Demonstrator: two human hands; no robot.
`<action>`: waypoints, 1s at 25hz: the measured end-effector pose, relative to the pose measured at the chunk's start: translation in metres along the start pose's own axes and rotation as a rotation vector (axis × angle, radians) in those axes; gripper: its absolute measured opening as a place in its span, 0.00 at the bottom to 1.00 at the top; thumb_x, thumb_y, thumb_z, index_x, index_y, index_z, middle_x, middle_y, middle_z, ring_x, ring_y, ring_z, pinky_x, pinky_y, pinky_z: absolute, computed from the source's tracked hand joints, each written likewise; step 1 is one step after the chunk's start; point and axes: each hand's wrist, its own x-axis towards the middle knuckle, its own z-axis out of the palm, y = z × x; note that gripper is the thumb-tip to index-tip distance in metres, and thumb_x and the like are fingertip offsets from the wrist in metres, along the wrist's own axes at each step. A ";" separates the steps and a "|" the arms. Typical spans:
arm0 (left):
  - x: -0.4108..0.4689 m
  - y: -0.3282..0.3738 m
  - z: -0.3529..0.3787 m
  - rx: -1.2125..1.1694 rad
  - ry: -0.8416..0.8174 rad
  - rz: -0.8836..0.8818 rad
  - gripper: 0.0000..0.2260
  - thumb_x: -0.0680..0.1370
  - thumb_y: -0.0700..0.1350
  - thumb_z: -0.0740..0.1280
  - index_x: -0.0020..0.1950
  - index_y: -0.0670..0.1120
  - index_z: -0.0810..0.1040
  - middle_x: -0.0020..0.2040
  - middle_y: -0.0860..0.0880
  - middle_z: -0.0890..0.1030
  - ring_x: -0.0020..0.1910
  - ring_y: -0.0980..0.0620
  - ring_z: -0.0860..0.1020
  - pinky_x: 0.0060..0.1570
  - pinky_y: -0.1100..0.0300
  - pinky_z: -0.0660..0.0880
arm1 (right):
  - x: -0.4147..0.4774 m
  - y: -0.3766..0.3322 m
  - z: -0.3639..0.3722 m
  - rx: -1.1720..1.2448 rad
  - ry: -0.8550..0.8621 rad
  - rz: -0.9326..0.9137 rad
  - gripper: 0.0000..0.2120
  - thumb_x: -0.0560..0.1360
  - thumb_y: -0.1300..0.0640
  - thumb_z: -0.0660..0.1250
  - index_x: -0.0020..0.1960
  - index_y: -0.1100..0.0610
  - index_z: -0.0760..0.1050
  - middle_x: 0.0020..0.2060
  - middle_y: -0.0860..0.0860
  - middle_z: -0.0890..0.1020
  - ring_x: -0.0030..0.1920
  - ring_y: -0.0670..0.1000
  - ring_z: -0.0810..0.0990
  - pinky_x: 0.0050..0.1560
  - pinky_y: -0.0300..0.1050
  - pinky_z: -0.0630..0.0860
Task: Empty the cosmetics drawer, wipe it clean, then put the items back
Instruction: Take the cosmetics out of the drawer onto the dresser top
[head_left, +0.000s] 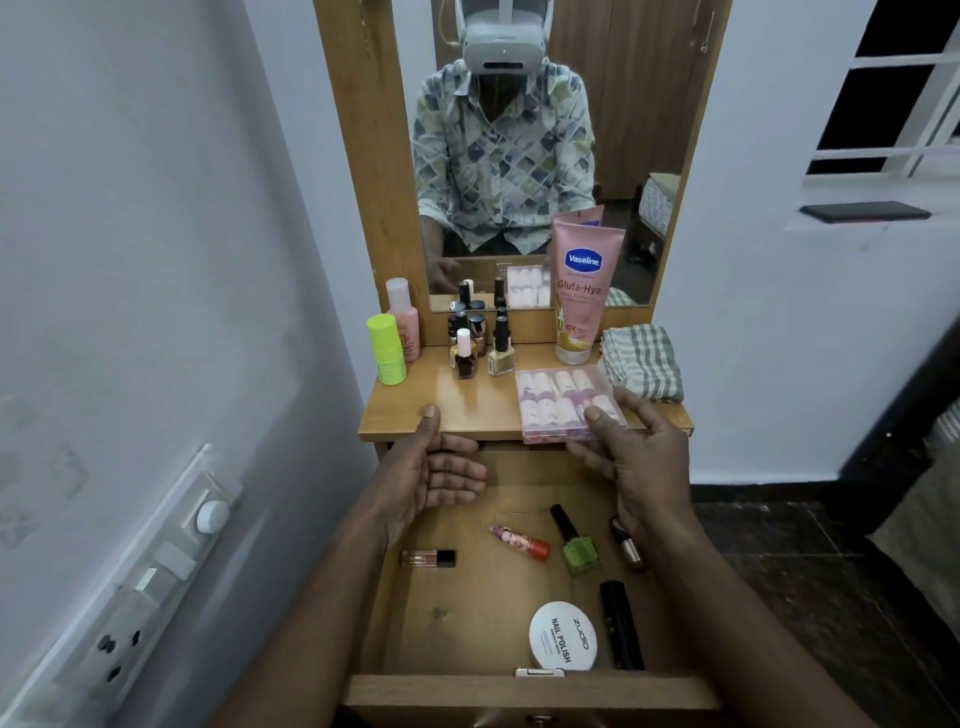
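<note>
The wooden drawer (530, 693) is pulled open below the dresser shelf (462, 410). In it lie a green nail polish bottle (576, 545), an orange-capped lip tube (519, 540), a small clear tube with a black cap (428, 558), a white round nail polish remover tin (563, 635), a black tube (621, 623) and a dark lipstick (628, 545). My right hand (634, 457) holds a clear box of pink tubes (563, 402) at the shelf's front edge. My left hand (434, 467) hangs relaxed above the drawer's back left, thumb on the shelf edge, holding nothing.
On the shelf stand several nail polish bottles (480, 345), a lime green stick (387, 349), a pink bottle (404, 317), a pink Vaseline tube (582, 291) and a folded checked cloth (641, 361). A mirror rises behind. A wall with a switch panel (156, 566) is at left.
</note>
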 end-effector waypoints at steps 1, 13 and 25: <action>0.000 0.000 0.001 0.006 0.004 0.005 0.32 0.79 0.64 0.55 0.58 0.36 0.79 0.49 0.32 0.83 0.42 0.41 0.85 0.39 0.53 0.83 | 0.000 0.003 0.001 0.002 -0.002 0.003 0.26 0.75 0.66 0.72 0.71 0.57 0.71 0.53 0.58 0.84 0.49 0.55 0.86 0.43 0.49 0.85; -0.002 -0.002 0.017 0.401 0.188 0.092 0.09 0.81 0.45 0.67 0.49 0.40 0.82 0.38 0.43 0.85 0.35 0.49 0.83 0.37 0.56 0.80 | 0.009 0.010 -0.005 -0.619 -0.016 -0.227 0.31 0.70 0.55 0.78 0.71 0.50 0.72 0.55 0.48 0.84 0.46 0.48 0.86 0.42 0.52 0.85; -0.032 -0.038 0.091 1.525 -0.560 0.150 0.30 0.69 0.57 0.77 0.67 0.46 0.76 0.59 0.50 0.79 0.54 0.51 0.78 0.49 0.55 0.78 | 0.012 0.006 -0.008 -0.826 -0.107 -0.235 0.29 0.77 0.54 0.71 0.75 0.49 0.65 0.35 0.56 0.83 0.23 0.52 0.82 0.26 0.50 0.81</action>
